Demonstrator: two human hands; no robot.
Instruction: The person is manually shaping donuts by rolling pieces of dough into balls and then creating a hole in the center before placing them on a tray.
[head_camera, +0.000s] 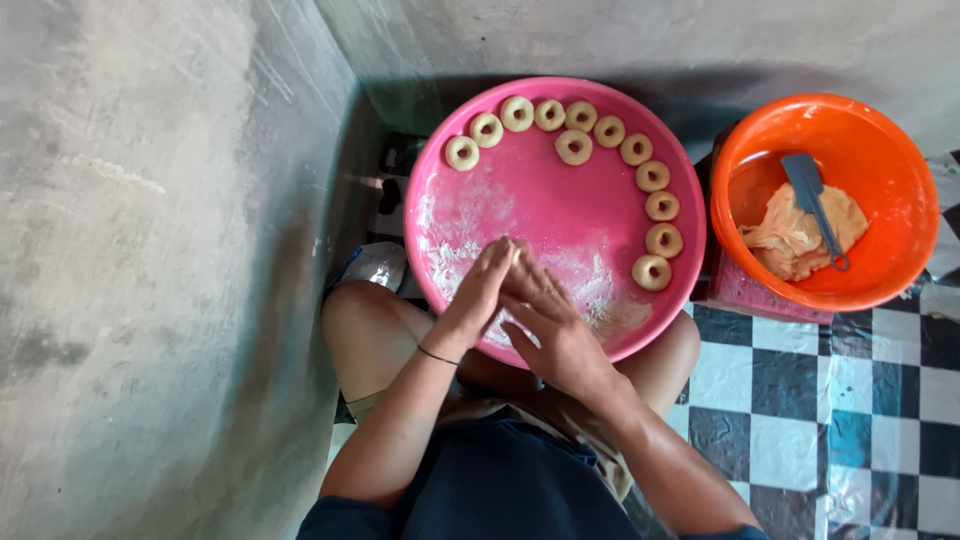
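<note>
Both hands meet palm to palm over the near edge of the pink tray (610, 130), left hand (478, 292) against right hand (545, 320), fingers (497, 262) pressed together. Any dough between them is hidden. Rolling evenly with light pressure would likely serve best. Dough rings (652, 271) line the tray's far and right edges. Beside it, an orange bowl (880, 150) holds dough (790, 235) and a scraper (812, 195).

Light: soft daylight, bright and even.
Shadows: a dark band lay behind the pink tray (440, 215) along the grey wall (130, 250).
Glare: slight sheen on the orange basin (900, 150).
Focus: sharp centre.
Edges: wide-angle bending.
</note>
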